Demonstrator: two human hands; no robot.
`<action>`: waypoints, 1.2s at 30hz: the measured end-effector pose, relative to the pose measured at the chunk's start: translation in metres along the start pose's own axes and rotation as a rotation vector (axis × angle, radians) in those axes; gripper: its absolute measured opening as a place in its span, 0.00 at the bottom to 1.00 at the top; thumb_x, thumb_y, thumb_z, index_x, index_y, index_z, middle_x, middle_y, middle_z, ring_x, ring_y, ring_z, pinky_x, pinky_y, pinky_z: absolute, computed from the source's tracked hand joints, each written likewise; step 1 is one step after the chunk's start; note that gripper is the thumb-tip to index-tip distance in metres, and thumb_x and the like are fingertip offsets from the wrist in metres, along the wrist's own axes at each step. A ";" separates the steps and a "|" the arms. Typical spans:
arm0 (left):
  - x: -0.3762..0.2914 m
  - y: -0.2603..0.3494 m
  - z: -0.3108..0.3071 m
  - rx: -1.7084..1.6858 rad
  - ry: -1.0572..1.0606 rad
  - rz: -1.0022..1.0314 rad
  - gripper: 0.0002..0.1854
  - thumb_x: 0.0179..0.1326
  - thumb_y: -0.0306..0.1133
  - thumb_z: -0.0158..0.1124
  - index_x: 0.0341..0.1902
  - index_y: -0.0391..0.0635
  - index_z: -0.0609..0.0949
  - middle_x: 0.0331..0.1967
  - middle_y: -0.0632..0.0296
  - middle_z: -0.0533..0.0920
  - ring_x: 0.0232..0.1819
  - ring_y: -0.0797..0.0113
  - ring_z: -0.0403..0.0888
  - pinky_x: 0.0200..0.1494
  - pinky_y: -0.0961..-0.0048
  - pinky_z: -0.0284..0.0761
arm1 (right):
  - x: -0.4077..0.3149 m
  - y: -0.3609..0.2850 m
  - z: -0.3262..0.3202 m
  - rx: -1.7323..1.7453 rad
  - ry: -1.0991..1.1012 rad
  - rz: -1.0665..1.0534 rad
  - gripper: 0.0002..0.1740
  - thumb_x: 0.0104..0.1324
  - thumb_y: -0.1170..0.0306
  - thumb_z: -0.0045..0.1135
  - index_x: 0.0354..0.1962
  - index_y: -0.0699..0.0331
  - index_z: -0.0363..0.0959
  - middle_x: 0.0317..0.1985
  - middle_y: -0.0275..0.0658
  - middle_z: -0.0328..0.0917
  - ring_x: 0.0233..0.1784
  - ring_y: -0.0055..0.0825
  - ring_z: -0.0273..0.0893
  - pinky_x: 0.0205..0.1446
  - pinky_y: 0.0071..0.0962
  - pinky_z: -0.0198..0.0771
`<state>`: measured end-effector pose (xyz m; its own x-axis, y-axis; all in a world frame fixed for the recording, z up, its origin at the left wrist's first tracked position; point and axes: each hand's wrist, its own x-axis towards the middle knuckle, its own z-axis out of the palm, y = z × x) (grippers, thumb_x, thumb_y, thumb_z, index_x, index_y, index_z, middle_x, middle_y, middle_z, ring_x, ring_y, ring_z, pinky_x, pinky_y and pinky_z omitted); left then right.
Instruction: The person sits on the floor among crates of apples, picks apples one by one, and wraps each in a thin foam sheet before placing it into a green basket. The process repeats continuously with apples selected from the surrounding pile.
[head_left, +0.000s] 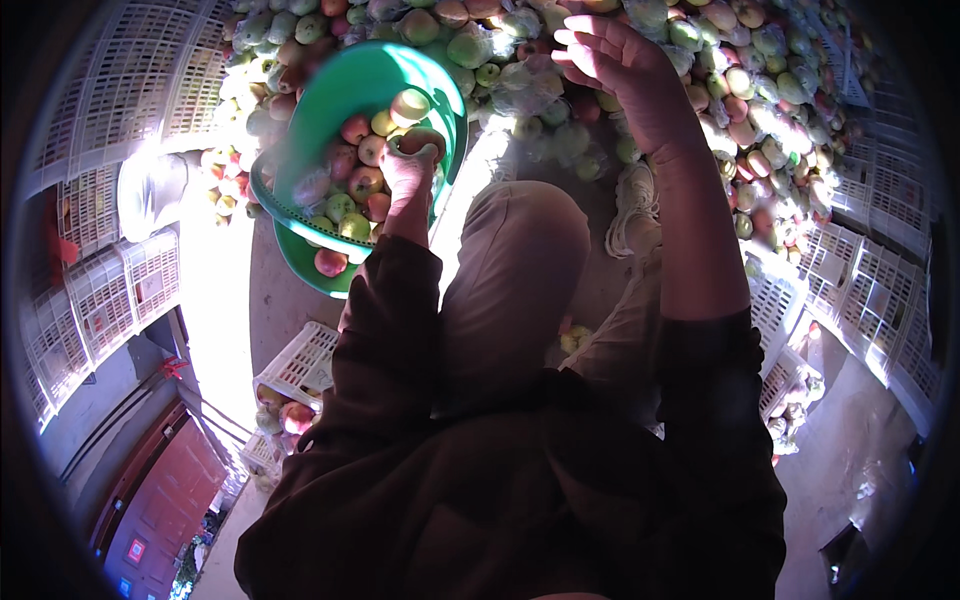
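A green plastic basket (311, 120) with a curved handle stands on the floor ahead of my left knee, with several red and yellow-green apples (365, 182) in it. My left hand (411, 166) reaches inside, its fingers around a reddish apple (420, 138) above the others. My right hand (619, 67) is raised at the near edge of a large apple pile (750, 82); its fingers are apart and no object shows in them. Many apples in the pile are wrapped in clear plastic bags, such as the bagged ones (529, 84) between my hands.
White slatted crates (124, 281) are stacked at the left, beside a white bucket (154, 191). More crates (862, 277) line the right side. A tipped crate (300, 356) with apples lies by my left elbow. A reddish door (161, 502) is at lower left.
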<state>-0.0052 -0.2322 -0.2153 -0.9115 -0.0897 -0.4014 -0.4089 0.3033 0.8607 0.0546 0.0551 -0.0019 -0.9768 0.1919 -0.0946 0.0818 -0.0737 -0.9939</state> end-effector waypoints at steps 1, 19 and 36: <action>0.009 -0.016 0.004 0.150 0.081 0.104 0.23 0.41 0.23 0.63 0.46 0.39 0.75 0.30 0.62 0.77 0.25 0.72 0.78 0.25 0.77 0.75 | 0.001 0.003 -0.002 0.081 0.048 -0.027 0.24 0.60 0.71 0.56 0.53 0.73 0.66 0.50 0.47 0.74 0.52 0.29 0.74 0.49 0.23 0.73; 0.016 0.097 0.055 0.389 -0.154 0.375 0.22 0.47 0.30 0.64 0.49 0.38 0.77 0.44 0.55 0.81 0.44 0.68 0.78 0.47 0.71 0.74 | -0.018 -0.016 -0.040 -0.145 0.141 0.031 0.14 0.58 0.70 0.57 0.38 0.71 0.70 0.31 0.35 0.73 0.30 0.18 0.68 0.32 0.21 0.64; -0.157 0.255 0.165 -0.171 -0.878 0.245 0.20 0.56 0.30 0.60 0.50 0.35 0.72 0.31 0.60 0.78 0.18 0.69 0.76 0.12 0.74 0.73 | -0.034 0.041 -0.101 -0.346 0.113 0.249 0.09 0.61 0.69 0.56 0.36 0.66 0.76 0.20 0.32 0.74 0.23 0.17 0.68 0.27 0.19 0.63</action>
<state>0.0406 0.0155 0.0153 -0.6410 0.7304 -0.2357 -0.2742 0.0690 0.9592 0.1113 0.1440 -0.0455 -0.8929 0.3167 -0.3202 0.3922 0.1973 -0.8985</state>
